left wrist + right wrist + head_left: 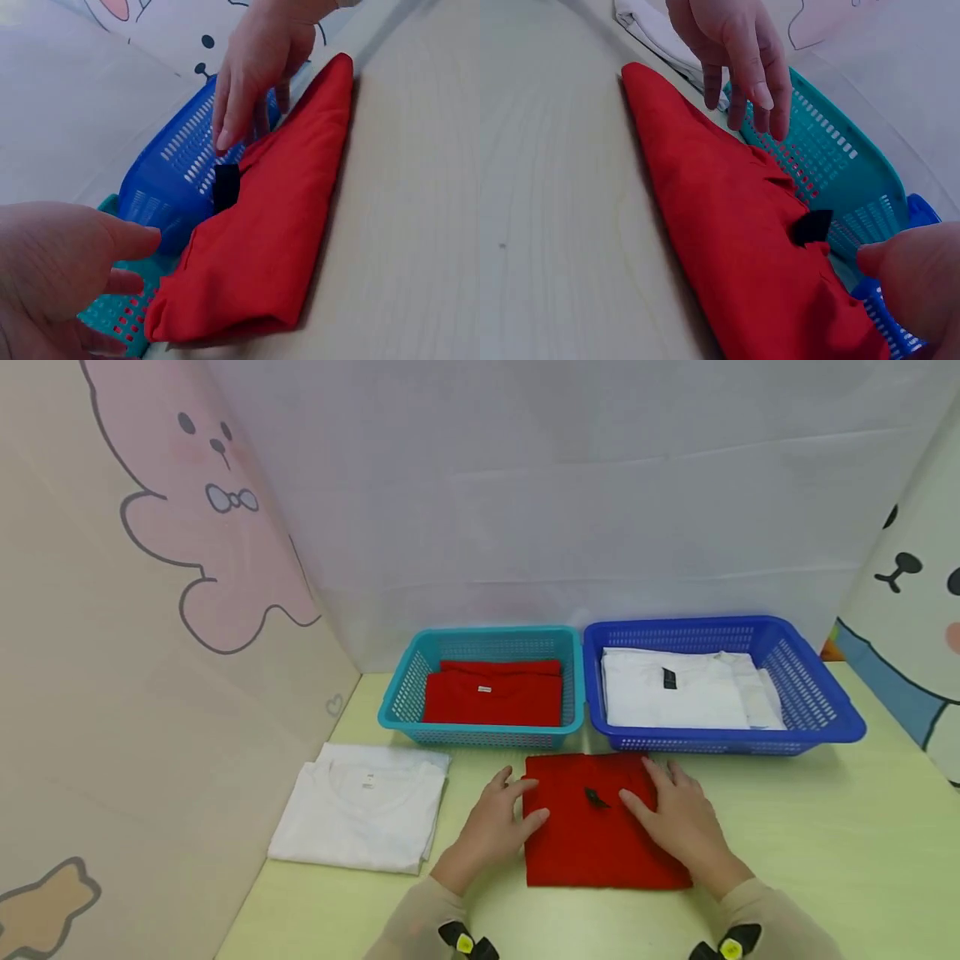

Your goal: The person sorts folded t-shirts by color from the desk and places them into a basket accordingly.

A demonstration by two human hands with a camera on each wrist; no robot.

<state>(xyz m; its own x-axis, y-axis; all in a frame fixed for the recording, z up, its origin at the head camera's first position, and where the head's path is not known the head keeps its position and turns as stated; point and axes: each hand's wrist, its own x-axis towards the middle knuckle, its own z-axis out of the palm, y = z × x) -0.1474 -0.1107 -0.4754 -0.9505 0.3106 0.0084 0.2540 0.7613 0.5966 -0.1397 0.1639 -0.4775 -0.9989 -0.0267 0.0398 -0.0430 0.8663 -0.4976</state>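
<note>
Both hands (pixel 491 824) (pixel 680 820) flank the folded red shirt (pixel 587 839)

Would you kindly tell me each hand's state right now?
Left hand: open, at the left edge of the red garment.
Right hand: open, at its right edge.

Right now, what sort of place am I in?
Likely a clothes-folding spot, though I can't tell which room: a red shirt lies folded on the table, with red clothes in the teal basket and white clothes in the blue basket.
</note>
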